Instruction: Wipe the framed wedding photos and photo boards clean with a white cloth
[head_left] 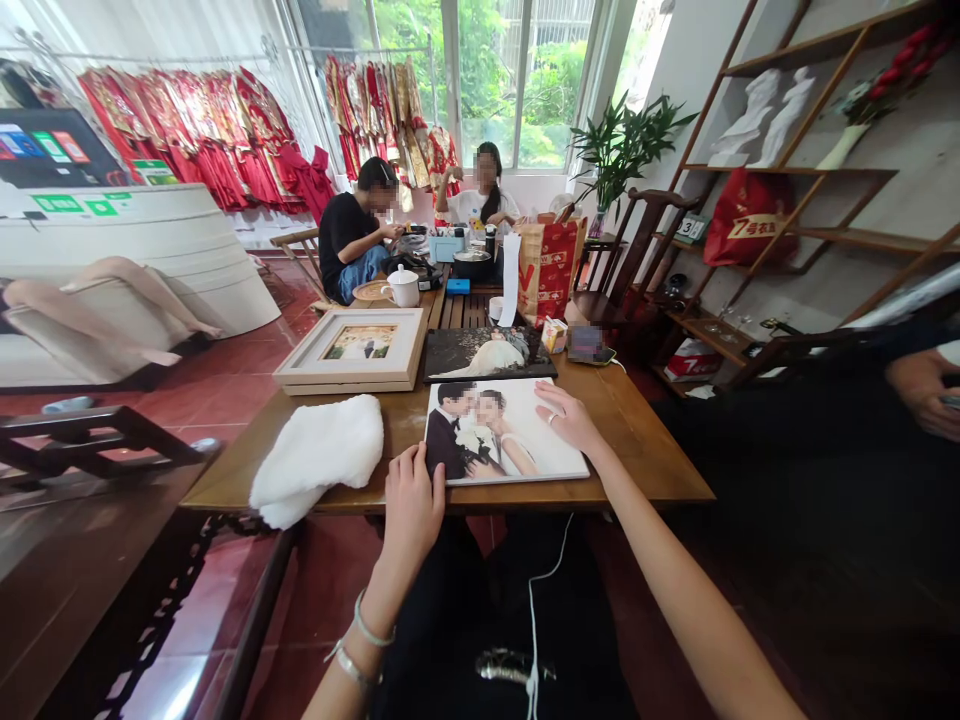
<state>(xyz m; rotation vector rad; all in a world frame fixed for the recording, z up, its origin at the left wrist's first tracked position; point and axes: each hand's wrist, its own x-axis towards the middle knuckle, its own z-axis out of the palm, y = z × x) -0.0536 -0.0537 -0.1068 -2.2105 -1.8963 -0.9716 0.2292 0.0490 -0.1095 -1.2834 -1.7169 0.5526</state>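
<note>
A wedding photo album (pixel 559 455) with a white edge lies flat at the table's near side, its cover showing a couple in a dark suit and a white dress. My left hand (pixel 415 500) grips its lower left edge, thumb close to the corner. Across the album's upper right part my right hand (pixel 568 415) rests with fingers stretched out, a ring on one finger. Just behind lies a dark picture panel (pixel 457 350) with a white gown on it. To the left are a folded white towel (pixel 322 450) and pale picture frames (pixel 300 360), stacked.
The wooden table (pixel 652 455) also bears a white lidded mug (pixel 403 287), a red paper bag (pixel 551 265), a small box (pixel 554 335) and a phone (pixel 590 345) with a cable. Two people sit at the far end. Another person's hand (pixel 926 390) shows at right.
</note>
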